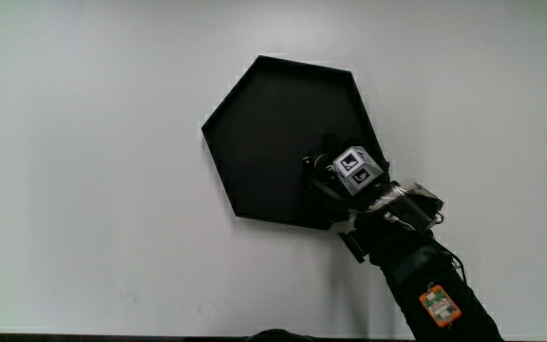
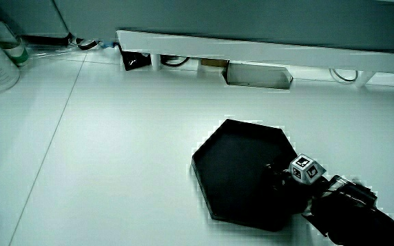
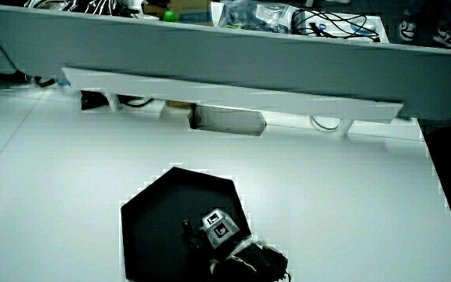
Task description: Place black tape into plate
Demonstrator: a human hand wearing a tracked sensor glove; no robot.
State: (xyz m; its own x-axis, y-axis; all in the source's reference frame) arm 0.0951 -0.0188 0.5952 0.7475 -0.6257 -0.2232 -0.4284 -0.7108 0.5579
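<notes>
Main view, gloved hand [image 1: 335, 185] over hexagonal black plate [image 1: 273, 133]

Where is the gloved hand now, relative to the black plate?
The hand is over the black hexagonal plate, at the corner of the plate nearest to the person; both side views show it there too.

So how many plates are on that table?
1. A black six-sided plate lies on the white table, with the hand over the edge nearest the person. Both side views show no second plate, though the hand may hide something small.
</notes>
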